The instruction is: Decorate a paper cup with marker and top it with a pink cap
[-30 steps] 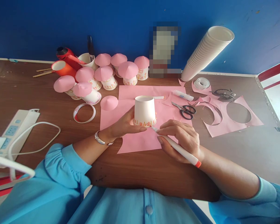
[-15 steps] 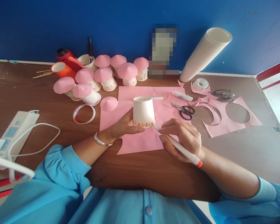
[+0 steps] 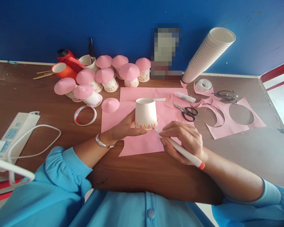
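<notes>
My left hand is closed around an upside-down white paper cup, held over pink paper. Orange and yellowish marks run in a band along the cup's lower edge. In my right hand is a white marker with an orange-red end, gripped like a pen. Its tip is at the lower right edge of the cup; whether it touches cannot be told. Below both lies the pink paper. A loose pink paper cone rests to the left of the cup.
Several decorated cups with pink cone roofs stand behind, left. A tape ring, black-handled scissors, cut pink scraps and a tape roll lie around. A tall cup stack leans on the wall; a power strip sits left.
The marker tip and my right hand have shifted very slightly left and down along the cup's lower edge. My left hand and the cup have hardly moved.
</notes>
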A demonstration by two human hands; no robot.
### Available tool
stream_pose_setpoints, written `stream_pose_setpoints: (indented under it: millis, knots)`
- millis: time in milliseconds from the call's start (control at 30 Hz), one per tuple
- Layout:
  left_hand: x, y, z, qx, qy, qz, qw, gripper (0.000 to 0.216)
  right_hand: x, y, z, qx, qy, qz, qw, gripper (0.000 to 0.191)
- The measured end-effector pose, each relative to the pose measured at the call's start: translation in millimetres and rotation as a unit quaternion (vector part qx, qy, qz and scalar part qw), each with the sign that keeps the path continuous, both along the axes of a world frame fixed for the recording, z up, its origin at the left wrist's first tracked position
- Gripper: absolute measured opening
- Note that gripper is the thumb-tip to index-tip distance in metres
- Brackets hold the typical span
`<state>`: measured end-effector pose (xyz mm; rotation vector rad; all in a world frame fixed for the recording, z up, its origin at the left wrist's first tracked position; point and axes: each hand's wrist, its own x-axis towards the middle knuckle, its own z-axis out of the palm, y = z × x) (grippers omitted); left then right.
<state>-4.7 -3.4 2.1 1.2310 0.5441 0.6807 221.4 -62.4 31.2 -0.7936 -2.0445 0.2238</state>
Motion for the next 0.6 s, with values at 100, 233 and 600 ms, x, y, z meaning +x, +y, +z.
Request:
stream_pose_setpoints:
  millis: [100,233,600]
  knots:
    - [-0.3,-0.3,1.0,0.0,0.005,0.006,1.0,0.057,0.6,-0.4,0.8,0.001,0.003,0.0,1.0,0.012]
    - [-0.1,0.8,-2.2,0.003,-0.002,0.005,1.0,0.059,2.7,-1.1,1.7,0.01,0.005,0.005,1.0,0.013]
    - [1.0,1.3,-5.7,0.0,0.004,0.025,1.0,0.059,2.2,-0.6,-0.3,0.033,0.024,0.013,0.999,0.019]
